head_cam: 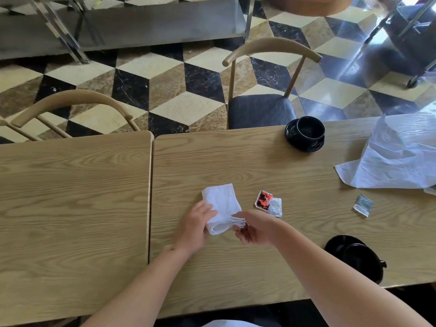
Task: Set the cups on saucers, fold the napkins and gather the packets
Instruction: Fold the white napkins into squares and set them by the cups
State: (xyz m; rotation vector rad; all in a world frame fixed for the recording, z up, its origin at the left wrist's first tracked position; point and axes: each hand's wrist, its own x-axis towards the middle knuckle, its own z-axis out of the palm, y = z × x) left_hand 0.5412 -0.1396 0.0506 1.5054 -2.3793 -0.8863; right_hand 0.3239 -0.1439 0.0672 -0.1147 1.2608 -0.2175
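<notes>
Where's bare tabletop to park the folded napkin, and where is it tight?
Free: the whole left table, and the strip between the folded napkin and the far cup on its saucer. Crowded: right side, where the unfolded napkin, green packet, red and white packets and near cup and saucer sit.

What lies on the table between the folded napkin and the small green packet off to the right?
In the head view, between folded napkin and green packet: a red-black packet overlapping a white packet, then bare table.
</notes>
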